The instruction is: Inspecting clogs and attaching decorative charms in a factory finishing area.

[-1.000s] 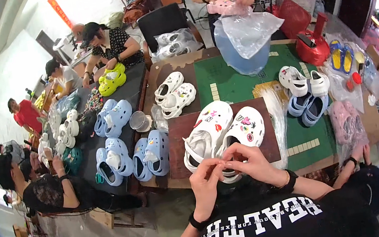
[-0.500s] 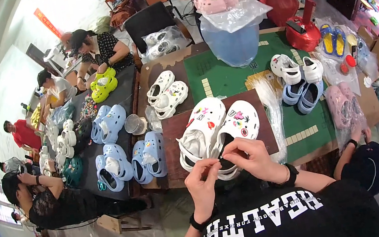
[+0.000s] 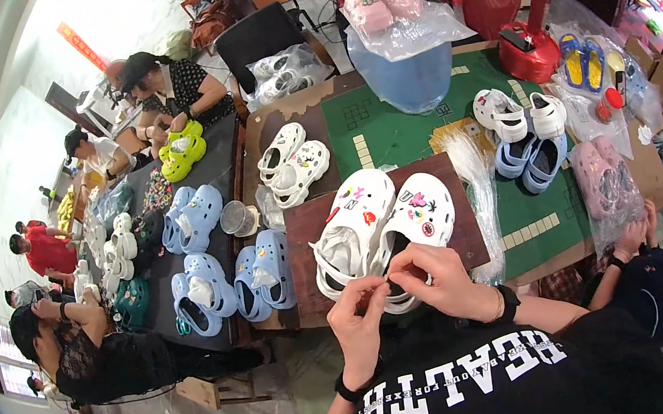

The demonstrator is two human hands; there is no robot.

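A pair of white clogs (image 3: 361, 209) with colourful charms on the toes lies side by side in front of me, toes pointing away and white stuffing in the left one. The clogs rest on a dark red-brown board (image 3: 464, 225). My left hand (image 3: 357, 324) and my right hand (image 3: 441, 283) meet over the heel ends, each in a closed pinch of thumb and forefinger. Whatever is between the fingertips is too small to make out. Right of the clogs lies a bundle of clear plastic strands (image 3: 478, 201).
More white clogs (image 3: 294, 163) sit behind, and blue clogs (image 3: 204, 292) stand on the left table. White and blue clogs (image 3: 526, 146) stack at right, near bagged pink clogs (image 3: 605, 181). A blue tub (image 3: 406, 74) stands across. Co-workers sit left and right; one stands opposite.
My pinched hands stay nearly in place, with their fingertips a little closer together. Across the table, the standing person's hands have shifted on the bagged pink clogs.
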